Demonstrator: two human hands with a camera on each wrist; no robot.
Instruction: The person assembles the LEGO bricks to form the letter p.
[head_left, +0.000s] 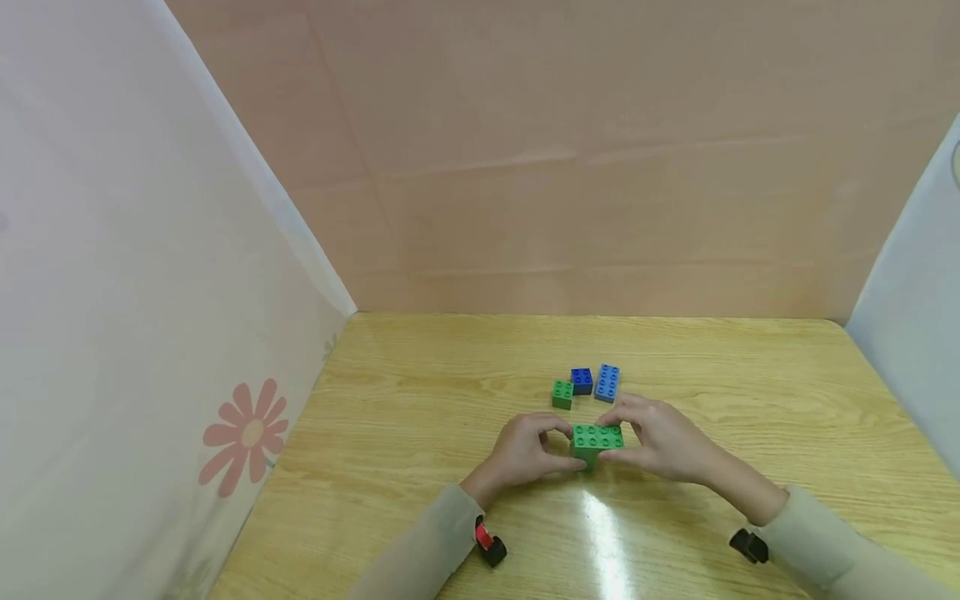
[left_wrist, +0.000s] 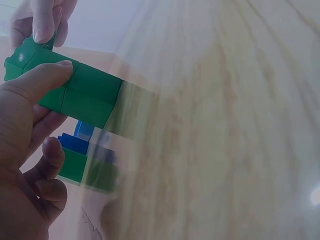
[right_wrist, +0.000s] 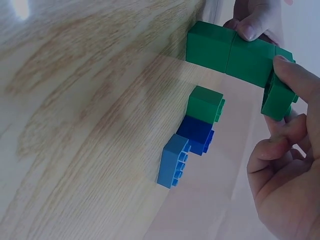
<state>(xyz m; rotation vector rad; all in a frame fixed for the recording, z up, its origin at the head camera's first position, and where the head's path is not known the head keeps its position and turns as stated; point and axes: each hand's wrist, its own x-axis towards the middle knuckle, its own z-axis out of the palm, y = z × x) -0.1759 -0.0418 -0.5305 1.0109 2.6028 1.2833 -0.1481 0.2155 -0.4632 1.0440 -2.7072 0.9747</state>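
A stack of green toy bricks (right_wrist: 207, 47) stands upright between both hands, its lower end right at the tabletop. Across its top lies a longer green brick (head_left: 597, 437) with two rows of studs, which juts out past the stack on the right. My left hand (head_left: 521, 454) grips the stack from the left; in the left wrist view its thumb (left_wrist: 47, 77) lies along the brick's side. From the right, my right hand (head_left: 663, 442) pinches the overhanging end of the long brick between thumb and fingers.
Behind the hands sit a small green brick (head_left: 562, 395), a dark blue brick (head_left: 581, 382) and a longer, lighter blue brick (head_left: 607, 383), close together. The wooden table (head_left: 420, 383) meets a pinkish-brown backdrop (head_left: 480, 250) behind and a flower-patterned white wall (head_left: 135, 250) at left.
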